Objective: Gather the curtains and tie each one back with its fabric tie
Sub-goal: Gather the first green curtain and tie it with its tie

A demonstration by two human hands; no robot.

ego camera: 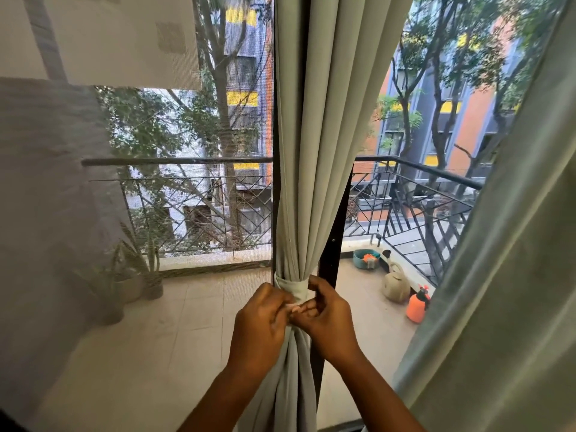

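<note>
A pale grey-green curtain (pixel 324 126) hangs gathered into a narrow bunch in front of the dark window frame. A matching fabric tie (pixel 294 286) is wrapped around the bunch at waist height. My left hand (pixel 260 325) and my right hand (pixel 327 316) meet just below the wrap, fingers curled and pinching the ends of the tie against the curtain. The tie ends are mostly hidden between my fingers. A second curtain (pixel 511 275) of the same fabric hangs loose along the right edge of the view.
A sheer white curtain (pixel 53 198) covers the left side. Beyond the screen lies a tiled balcony with potted plants (pixel 137 275), a teal tub (pixel 365 258), a beige watering can (pixel 396 283), an orange spray bottle (pixel 417 305) and a black railing (pixel 436 173).
</note>
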